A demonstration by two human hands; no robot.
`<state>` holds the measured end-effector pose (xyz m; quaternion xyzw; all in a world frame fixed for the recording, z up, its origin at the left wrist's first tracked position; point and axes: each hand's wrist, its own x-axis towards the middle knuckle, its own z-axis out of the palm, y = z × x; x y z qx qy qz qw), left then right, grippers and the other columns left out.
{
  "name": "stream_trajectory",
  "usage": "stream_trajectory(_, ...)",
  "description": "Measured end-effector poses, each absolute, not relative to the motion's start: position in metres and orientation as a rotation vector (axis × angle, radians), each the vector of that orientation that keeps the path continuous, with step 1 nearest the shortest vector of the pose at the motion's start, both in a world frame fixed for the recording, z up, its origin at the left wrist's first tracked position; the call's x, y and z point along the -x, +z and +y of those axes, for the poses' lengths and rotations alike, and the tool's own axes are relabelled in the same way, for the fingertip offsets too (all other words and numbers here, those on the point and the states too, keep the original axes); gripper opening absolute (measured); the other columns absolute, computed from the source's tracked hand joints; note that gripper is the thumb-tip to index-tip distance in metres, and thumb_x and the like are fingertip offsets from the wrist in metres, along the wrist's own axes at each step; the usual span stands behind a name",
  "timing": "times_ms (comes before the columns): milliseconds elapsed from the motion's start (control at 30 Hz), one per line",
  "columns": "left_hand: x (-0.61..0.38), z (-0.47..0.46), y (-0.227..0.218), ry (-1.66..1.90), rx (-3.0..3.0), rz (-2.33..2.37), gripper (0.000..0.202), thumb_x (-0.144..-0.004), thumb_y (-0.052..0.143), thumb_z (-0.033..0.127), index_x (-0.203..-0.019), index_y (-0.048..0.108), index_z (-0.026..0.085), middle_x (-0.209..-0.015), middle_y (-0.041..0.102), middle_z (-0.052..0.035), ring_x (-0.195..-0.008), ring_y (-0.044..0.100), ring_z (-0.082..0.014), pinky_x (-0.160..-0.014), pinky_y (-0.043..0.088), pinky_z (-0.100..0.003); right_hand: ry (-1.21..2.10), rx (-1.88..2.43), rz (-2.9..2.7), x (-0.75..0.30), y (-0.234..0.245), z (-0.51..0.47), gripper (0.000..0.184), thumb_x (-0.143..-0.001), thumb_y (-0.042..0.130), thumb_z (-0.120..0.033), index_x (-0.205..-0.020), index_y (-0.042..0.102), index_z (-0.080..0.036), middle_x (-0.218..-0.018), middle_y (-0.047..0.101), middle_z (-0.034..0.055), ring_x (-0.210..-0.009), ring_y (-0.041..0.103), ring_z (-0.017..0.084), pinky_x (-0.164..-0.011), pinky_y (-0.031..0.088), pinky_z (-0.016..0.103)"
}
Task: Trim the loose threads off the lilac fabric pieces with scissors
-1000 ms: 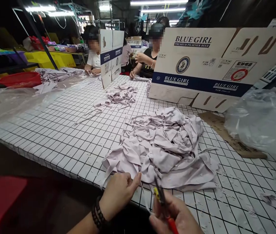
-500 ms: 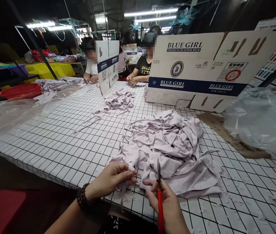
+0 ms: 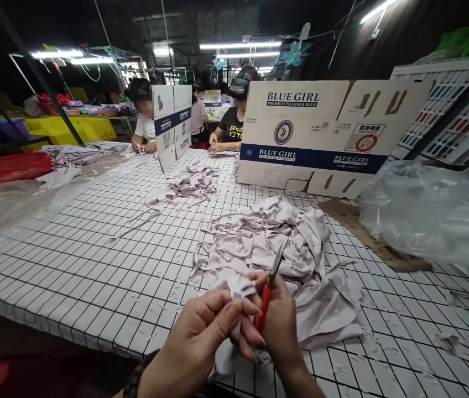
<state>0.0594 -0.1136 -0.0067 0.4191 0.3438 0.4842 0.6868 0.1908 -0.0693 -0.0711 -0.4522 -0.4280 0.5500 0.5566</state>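
Between the thumb and fingers of my left hand (image 3: 201, 337) is a pale lilac fabric piece (image 3: 238, 287), its lower part hanging below the fingers. Close against it, my right hand (image 3: 282, 315) is closed around small scissors with red handles (image 3: 264, 307); their metal blades point up and away. The right fingertips meet the upper edge of the fabric piece, though whether they pinch it I cannot tell. Just beyond both hands lies a heap of crumpled lilac fabric pieces (image 3: 267, 243) with thin straps sticking out.
A white table with a black grid (image 3: 105, 260) carries small scraps. A smaller fabric pile (image 3: 193, 182) lies farther off. Cardboard panels (image 3: 292, 132) stand at the back, co-workers (image 3: 232, 124) behind them. To the right are clear plastic (image 3: 425, 204) and brown cardboard (image 3: 367, 237).
Both hands have come together and closer to me, with a fabric piece now lifted in the left. The scissors have tilted to the right. My view has shifted slightly.
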Motion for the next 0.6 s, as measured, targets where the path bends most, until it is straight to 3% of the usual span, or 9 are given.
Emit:
stream_trajectory(67, -0.056, -0.119, -0.006, 1.136, -1.031, 0.832, 0.028, -0.088, 0.063, 0.043, -0.088, 0.071, 0.015, -0.069, 0.070, -0.0051, -0.057, 0.065, -0.0143, -0.060, 0.054, -0.027, 1.174, 1.009, -1.025, -0.188, -0.051, -0.048, 0.023, -0.074, 0.072, -0.027, -0.080, 0.050, -0.022, -0.084, 0.064, -0.0004, -0.070, 0.058, 0.012, -0.062, 0.049, 0.021)
stream_trajectory(167, -0.055, -0.126, -0.011, 1.279, -1.240, 0.952, 0.027, -0.092, 0.056, 0.040, -0.090, 0.072, 0.018, -0.069, 0.068, -0.0046, -0.061, 0.065, -0.0161, -0.063, 0.056, -0.029, 1.253, 0.833, -1.128, -0.176, -0.026, -0.031, 0.020, -0.075, 0.069, -0.025, -0.077, 0.049, -0.022, -0.091, 0.066, 0.0020, -0.075, 0.061, 0.015, -0.065, 0.050, 0.025)
stream_trajectory(367, -0.051, -0.127, -0.034, 1.589, -1.407, 1.348, 0.022, -0.091, 0.057, 0.036, -0.088, 0.073, 0.021, -0.076, 0.062, -0.0091, -0.101, 0.058, -0.0264, -0.067, 0.056, -0.028, 1.455, 1.047, -1.544, -0.167, -0.048, -0.041, 0.018, -0.066, 0.066, -0.013, -0.079, 0.057, -0.019, -0.070, 0.058, -0.0042, -0.062, 0.052, 0.012, -0.056, 0.043, 0.021)
stream_trajectory(433, -0.048, -0.127, -0.042, 1.529, -1.332, 1.362, 0.025, -0.091, 0.056, 0.038, -0.084, 0.072, 0.020, -0.078, 0.063, -0.0102, -0.096, 0.062, -0.0265, -0.062, 0.056, -0.028, 1.558, 1.112, -1.528, -0.171, -0.068, -0.048, 0.019, -0.065, 0.069, -0.015, -0.078, 0.055, -0.018, -0.066, 0.055, -0.0057, -0.059, 0.049, 0.011, -0.052, 0.039, 0.021)
stream_trajectory(500, -0.046, -0.127, -0.047, 1.434, -1.251, 1.273, 0.028, -0.091, 0.055, 0.040, -0.083, 0.070, 0.018, -0.084, 0.065, -0.0102, -0.071, 0.065, -0.0203, -0.055, 0.056, -0.028, 1.665, 1.132, -1.475, -0.174, -0.084, -0.055, 0.024, -0.065, 0.074, -0.021, -0.080, 0.054, -0.019, -0.064, 0.053, -0.0069, -0.056, 0.046, 0.010, -0.049, 0.037, 0.020)
stream_trajectory(600, -0.045, -0.124, -0.052, 1.378, -1.187, 1.123, 0.028, -0.092, 0.054, 0.039, -0.085, 0.069, 0.016, -0.087, 0.066, -0.0086, -0.058, 0.062, -0.0137, -0.059, 0.056, -0.028, 1.802, 1.134, -1.391, -0.177, -0.095, -0.062, 0.033, -0.065, 0.079, -0.033, -0.077, 0.051, -0.019, -0.058, 0.048, -0.0088, -0.050, 0.042, 0.008, -0.046, 0.033, 0.020)
